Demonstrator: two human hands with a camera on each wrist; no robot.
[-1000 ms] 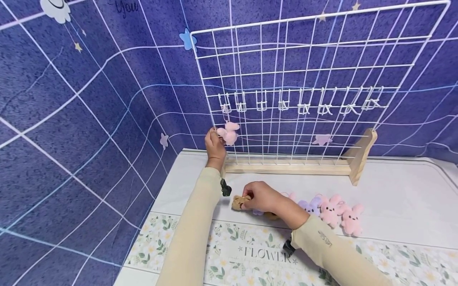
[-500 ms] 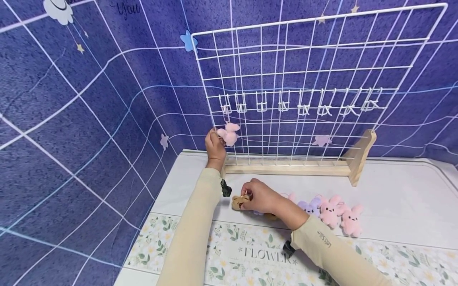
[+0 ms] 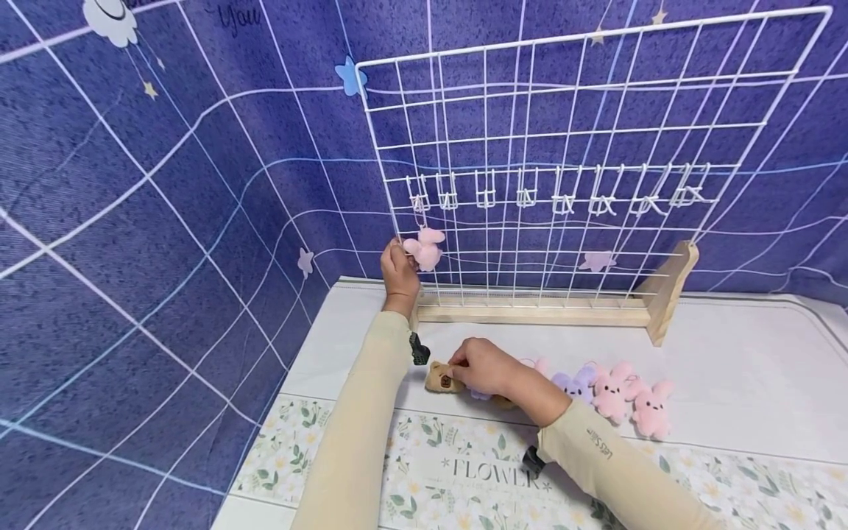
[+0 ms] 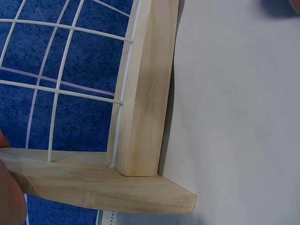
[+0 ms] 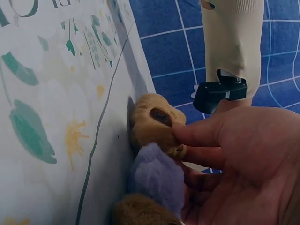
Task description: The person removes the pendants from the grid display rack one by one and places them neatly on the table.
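In the head view, my left hand [image 3: 400,269] grips the left edge of the white wire rack [image 3: 563,132], at its wooden side post [image 4: 93,190]. A pink plush charm [image 3: 427,250] hangs by its loop from the leftmost hook, right beside those fingers. On the table, my right hand [image 3: 486,366] pinches a brown bear plush [image 3: 440,378] between thumb and fingers. The right wrist view shows the thumb on the bear [image 5: 149,124], with a purple plush [image 5: 157,178] and another brown plush [image 5: 140,211] close by. My right hand partly hides these in the head view.
A purple plush [image 3: 573,384] and two pink bunny plushes [image 3: 652,408] lie in a row to the right of my right hand. Several wire hooks [image 3: 525,196] line the rack. Its wooden base [image 3: 530,314] stands on the table near a patterned cloth wall [image 3: 165,294].
The brown bear has shifted slightly left and turned, so more of its face shows. My right fingers have moved slightly on it. My left hand stays on the rack.
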